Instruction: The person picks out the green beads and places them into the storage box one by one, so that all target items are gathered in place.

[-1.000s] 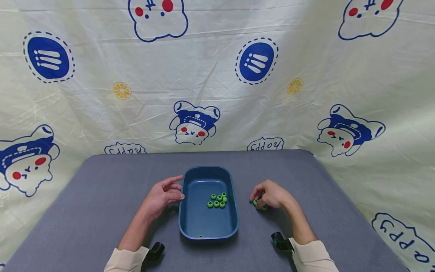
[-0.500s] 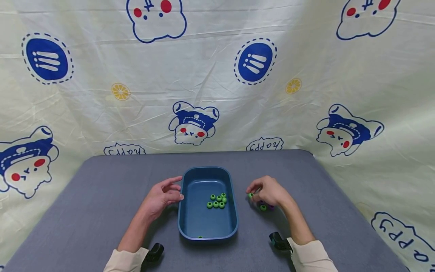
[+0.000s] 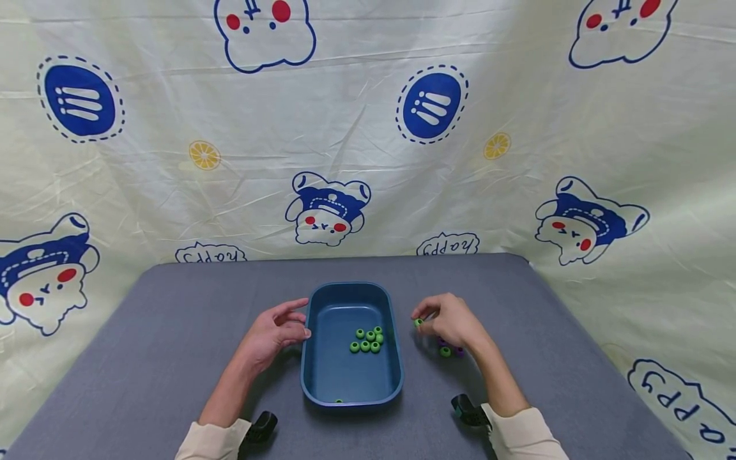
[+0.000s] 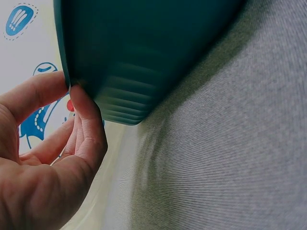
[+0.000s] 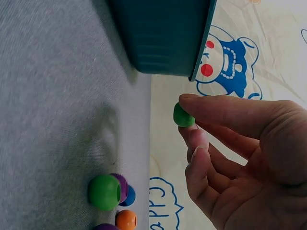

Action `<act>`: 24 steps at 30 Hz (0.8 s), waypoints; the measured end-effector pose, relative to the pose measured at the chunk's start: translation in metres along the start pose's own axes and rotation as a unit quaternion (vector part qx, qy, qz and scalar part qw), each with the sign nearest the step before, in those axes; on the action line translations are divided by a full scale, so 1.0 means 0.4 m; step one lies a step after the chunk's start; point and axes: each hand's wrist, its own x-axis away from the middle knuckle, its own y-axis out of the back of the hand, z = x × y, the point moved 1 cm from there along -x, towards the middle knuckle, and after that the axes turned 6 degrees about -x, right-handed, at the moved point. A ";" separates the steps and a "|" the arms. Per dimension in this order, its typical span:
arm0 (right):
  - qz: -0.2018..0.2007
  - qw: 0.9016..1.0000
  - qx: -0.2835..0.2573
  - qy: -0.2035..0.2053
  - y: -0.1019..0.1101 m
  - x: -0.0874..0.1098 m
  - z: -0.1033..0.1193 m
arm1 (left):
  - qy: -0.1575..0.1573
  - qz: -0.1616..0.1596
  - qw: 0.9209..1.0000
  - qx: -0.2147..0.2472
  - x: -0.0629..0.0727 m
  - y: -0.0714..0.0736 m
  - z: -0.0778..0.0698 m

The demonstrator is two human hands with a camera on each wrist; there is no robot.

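A blue tray point(image 3: 333, 377) lies lengthwise on the grey table, with several green beads point(image 3: 365, 346) in its right part. Another bead point(image 3: 339, 401) just shows at its near wall. My left hand point(image 3: 275, 332) holds the tray's left rim point(image 4: 64, 52) between thumb and finger. To the right of the tray, my right hand point(image 3: 453, 319) pinches a green bead point(image 5: 182, 116) between thumb and fingertip, above the table. Beneath and behind it lie a green bead point(image 5: 104, 191), purple beads point(image 5: 122, 186), a blue bead point(image 5: 128, 196) and an orange bead point(image 5: 126, 220); the hand hides most from the head view.
The grey tabletop point(image 3: 190, 358) stretches out around the tray on all sides. A printed curtain point(image 3: 356, 83) hangs behind its far edge and along the sides. Each wrist wears a black camera point(image 3: 468, 410).
My right hand has picked up a green bead from the loose beads and moved a little left and away from me with it. The left hand stays on the tray's rim.
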 end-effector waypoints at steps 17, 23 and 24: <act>-0.077 0.996 -0.032 0.016 -0.015 0.009 0.057 | 0.001 -0.003 1.000 0.000 0.001 -0.002 0.001; -0.102 0.993 -0.048 0.023 -0.032 0.014 0.075 | 0.010 -0.009 1.000 -0.002 -0.003 -0.004 0.007; -0.104 0.993 -0.050 0.024 -0.035 0.016 0.078 | 0.011 -0.009 1.000 -0.003 -0.003 -0.004 0.007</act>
